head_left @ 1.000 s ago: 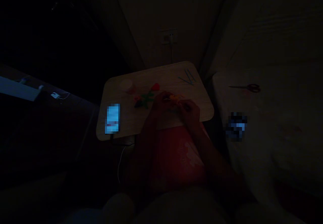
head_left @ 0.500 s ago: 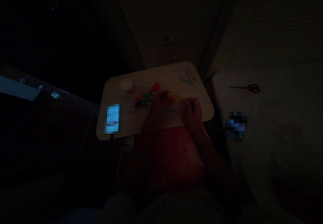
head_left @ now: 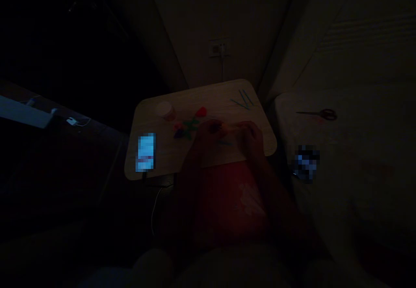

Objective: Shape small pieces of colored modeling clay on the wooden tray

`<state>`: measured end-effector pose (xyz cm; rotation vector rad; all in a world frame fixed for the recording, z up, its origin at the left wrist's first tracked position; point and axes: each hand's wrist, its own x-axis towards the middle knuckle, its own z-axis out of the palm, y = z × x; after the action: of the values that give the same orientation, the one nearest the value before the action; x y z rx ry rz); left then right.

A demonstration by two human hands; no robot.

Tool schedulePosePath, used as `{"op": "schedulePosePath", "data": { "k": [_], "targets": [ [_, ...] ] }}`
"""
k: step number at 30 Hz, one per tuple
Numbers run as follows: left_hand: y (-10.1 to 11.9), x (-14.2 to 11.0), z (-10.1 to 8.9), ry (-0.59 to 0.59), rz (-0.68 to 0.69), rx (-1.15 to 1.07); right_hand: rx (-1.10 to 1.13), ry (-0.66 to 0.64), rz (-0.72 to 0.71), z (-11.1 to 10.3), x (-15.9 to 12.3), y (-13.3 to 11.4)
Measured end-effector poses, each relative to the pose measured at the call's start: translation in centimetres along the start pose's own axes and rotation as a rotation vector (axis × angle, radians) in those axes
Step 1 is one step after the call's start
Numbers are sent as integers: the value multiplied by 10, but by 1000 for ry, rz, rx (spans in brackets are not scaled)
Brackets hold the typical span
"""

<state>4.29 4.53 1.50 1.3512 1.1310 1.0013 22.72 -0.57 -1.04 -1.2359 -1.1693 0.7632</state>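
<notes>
The scene is very dark. My left hand (head_left: 210,133) and my right hand (head_left: 249,135) are close together over the near middle of a small wooden table (head_left: 162,153). Both look curled, the fingers drawn in toward each other; whatever sits between them is lost in shadow. Just left of my left hand lies a small craft flower with a red bloom (head_left: 201,111), green leaves (head_left: 189,127) and a pink bit (head_left: 177,127).
A lit phone (head_left: 146,151) lies at the table's near left. A small pale tub (head_left: 165,110) and teal sticks (head_left: 242,98) are farther back. Scissors (head_left: 320,114) and a dark gadget (head_left: 305,163) rest on the bed at right. A wall socket (head_left: 217,47) is behind.
The orange piece that showed between my fingers is now hidden as my hands closed together. My right hand shifted slightly right. The picture has grown darker.
</notes>
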Motion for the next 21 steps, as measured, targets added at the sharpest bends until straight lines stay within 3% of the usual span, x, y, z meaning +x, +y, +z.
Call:
{"op": "schedulePosePath", "data": {
  "k": [5, 13, 16, 21],
  "targets": [
    [3, -2, 0, -25, -4, -5, -83, -77, -93, 5, 5, -5],
    [6, -5, 4, -67, 10, -2, -152, -69, -191, 6, 0, -14],
    [6, -6, 6, -98, 4, 9, -171, -54, -173, 6, 0, -13],
    [5, -5, 3, -43, -2, 3, -100, -32, -103, 6, 1, -6]
  ]
}}
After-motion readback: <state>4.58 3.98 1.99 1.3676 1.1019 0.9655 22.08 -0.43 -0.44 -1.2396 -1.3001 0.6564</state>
